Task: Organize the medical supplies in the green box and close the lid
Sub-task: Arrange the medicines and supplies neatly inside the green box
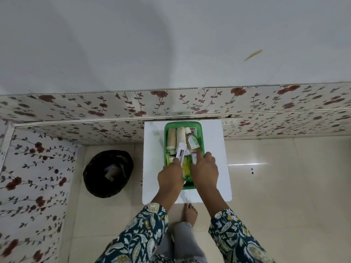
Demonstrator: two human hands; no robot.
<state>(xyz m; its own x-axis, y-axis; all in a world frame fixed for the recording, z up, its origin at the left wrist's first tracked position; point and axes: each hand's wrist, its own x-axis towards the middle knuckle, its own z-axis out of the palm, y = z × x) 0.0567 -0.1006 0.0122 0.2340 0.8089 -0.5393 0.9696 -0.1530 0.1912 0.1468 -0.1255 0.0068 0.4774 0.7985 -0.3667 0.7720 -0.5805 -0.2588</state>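
An open green box (166, 130) stands on a small white table (214, 149). Inside lie two rolled bandages (171, 138), an amber bottle with a white cap (191, 140), a white and purple carton (180, 151) and a yellow-green packet (187, 164). My left hand (170, 176) reaches into the near left part of the box, its fingertips on the white and purple carton. My right hand (205, 170) is over the near right part, fingers apart, its forefinger touching the base of the amber bottle. Both hands hide the box's near half. I see no lid.
A bin lined with a black bag (108, 173) stands on the tiled floor left of the table. Floral wall panels (76, 111) run behind and to the left. My bare foot (190, 213) is at the table's near edge.
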